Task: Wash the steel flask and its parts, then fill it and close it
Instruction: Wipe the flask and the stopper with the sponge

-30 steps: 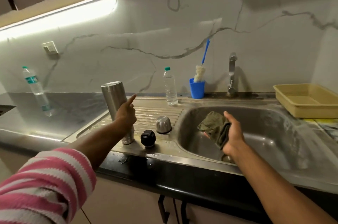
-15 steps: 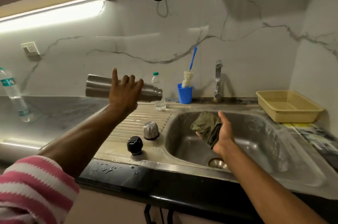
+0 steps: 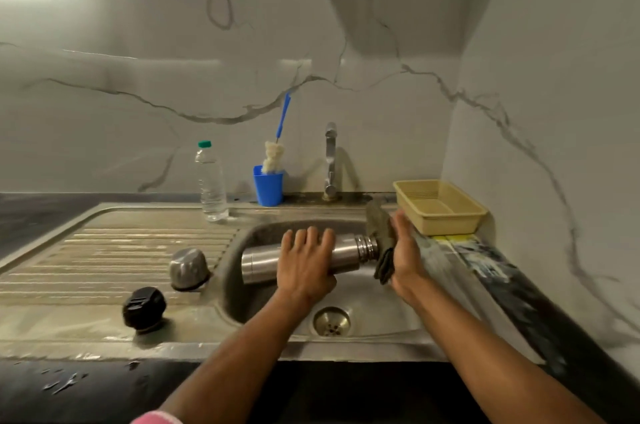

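Left hand grips the flask round its middle, holding it sideways over the sink with the open threaded mouth pointing right; right hand holds a green cloth against that mouth, fingers around the cloth. Best to keep the left grip firm on the wet steel and twist the cloth round the threads, probably over the basin so drips land inside. Steel cup and black stopper sit unwashed-looking on the drainboard, tap not visibly running.
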